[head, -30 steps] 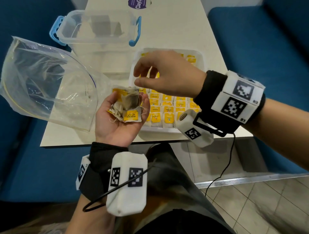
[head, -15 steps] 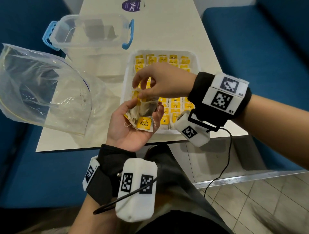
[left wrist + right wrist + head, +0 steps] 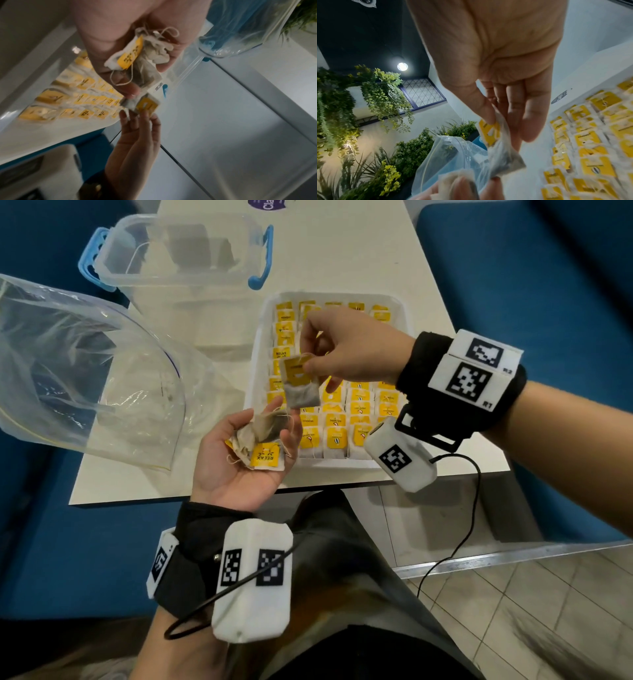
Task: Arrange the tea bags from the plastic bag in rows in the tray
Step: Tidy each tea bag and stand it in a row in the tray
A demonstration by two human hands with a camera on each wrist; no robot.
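My right hand (image 3: pixel 310 364) pinches one tea bag (image 3: pixel 299 381) by its yellow tag and holds it just above the left side of the white tray (image 3: pixel 255 378). The same tea bag (image 3: pixel 498 148) hangs from thumb and fingers in the right wrist view. My left hand (image 3: pixel 239 453) is palm up at the table's near edge, cupping a small bunch of tea bags (image 3: pixel 262 440) with a yellow tag on top. The bunch of tea bags (image 3: pixel 142 56) lies on curled fingers. Rows of yellow-tagged tea bags (image 3: pixel 346 419) fill the tray. The clear plastic bag (image 3: pixel 85 378) lies at the left.
A clear lidded storage box (image 3: pixel 178 265) with blue clips stands behind the tray on the white table (image 3: pixel 342 244). Blue bench seats flank the table. The table's near edge (image 3: pixel 137 499) is just under my left hand.
My right hand came down to the bunch in my left palm, pinched one tea bag and lifted it up toward the tray. The left hand stayed cupped near the table edge.
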